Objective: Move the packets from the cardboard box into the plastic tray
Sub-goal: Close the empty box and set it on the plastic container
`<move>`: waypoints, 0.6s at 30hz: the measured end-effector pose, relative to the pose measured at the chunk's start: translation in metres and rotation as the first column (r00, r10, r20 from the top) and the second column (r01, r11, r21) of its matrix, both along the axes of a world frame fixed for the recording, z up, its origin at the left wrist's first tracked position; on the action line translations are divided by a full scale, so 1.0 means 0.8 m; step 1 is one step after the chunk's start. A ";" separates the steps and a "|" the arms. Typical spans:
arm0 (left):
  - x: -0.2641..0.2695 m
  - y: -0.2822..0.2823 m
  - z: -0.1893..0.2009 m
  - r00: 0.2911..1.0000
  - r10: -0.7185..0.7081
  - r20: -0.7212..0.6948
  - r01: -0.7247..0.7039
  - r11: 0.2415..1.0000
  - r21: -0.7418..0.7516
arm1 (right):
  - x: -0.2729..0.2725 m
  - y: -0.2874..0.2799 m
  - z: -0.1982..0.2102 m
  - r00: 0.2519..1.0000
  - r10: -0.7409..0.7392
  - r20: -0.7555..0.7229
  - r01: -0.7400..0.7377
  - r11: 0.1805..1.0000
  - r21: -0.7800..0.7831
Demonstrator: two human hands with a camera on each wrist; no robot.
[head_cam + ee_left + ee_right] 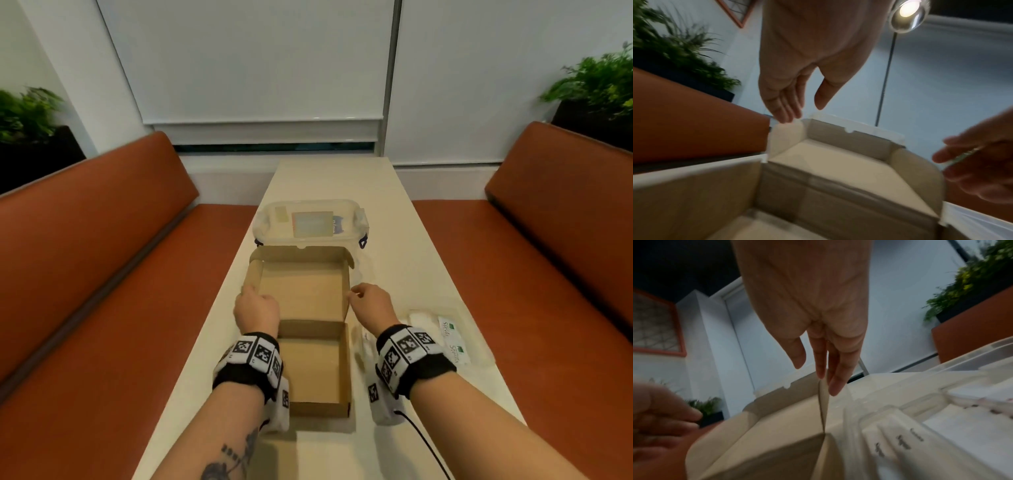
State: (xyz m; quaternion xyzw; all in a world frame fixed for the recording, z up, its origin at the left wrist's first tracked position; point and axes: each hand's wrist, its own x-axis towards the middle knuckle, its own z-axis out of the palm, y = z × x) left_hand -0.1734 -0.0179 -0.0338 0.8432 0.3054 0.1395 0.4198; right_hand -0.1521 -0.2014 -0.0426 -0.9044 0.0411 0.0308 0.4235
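Note:
The brown cardboard box (310, 371) stands open in the middle of the table, and nothing shows inside it. Its lid (303, 291) is tilted back. My left hand (255, 306) has straight fingers touching the lid's left side flap (786, 138). My right hand (371, 306) is at the lid's right side flap (823, 402), whose edge runs between straight fingers. Just right of the box lies the clear plastic tray (486, 356), with white packets (452, 330) printed in green lying in it. The tray's moulded ridges (890, 410) appear in the right wrist view.
Behind the box stands a clear lidded plastic container (310, 222) with blue clips. The long pale table (404, 240) runs between two orange benches (102, 257). A black cable (428, 445) trails from my right wrist. Potted plants stand at both far corners.

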 end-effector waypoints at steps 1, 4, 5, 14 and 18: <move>0.002 0.012 -0.001 0.999 0.024 -0.023 -0.024 1.000 0.010 | 0.002 0.009 -0.003 1.000 -0.002 -0.024 0.002 1.000 -0.009; 0.012 0.039 -0.007 0.997 -0.011 -0.072 0.010 1.000 -0.016 | 0.006 0.025 -0.011 0.997 -0.058 -0.048 0.059 0.998 0.010; 0.018 0.045 -0.010 0.993 -0.059 -0.103 0.056 0.998 -0.036 | 0.008 0.027 -0.013 0.995 -0.087 -0.043 0.088 0.996 0.030; 0.041 0.076 -0.019 0.946 -0.308 -0.102 0.285 0.939 -0.192 | 0.012 0.033 -0.011 0.986 -0.128 -0.108 0.146 0.972 0.184; 0.028 0.082 -0.017 0.976 -0.212 -0.047 0.174 0.893 -0.415 | 0.006 0.039 -0.005 0.982 -0.095 -0.162 0.143 0.938 0.316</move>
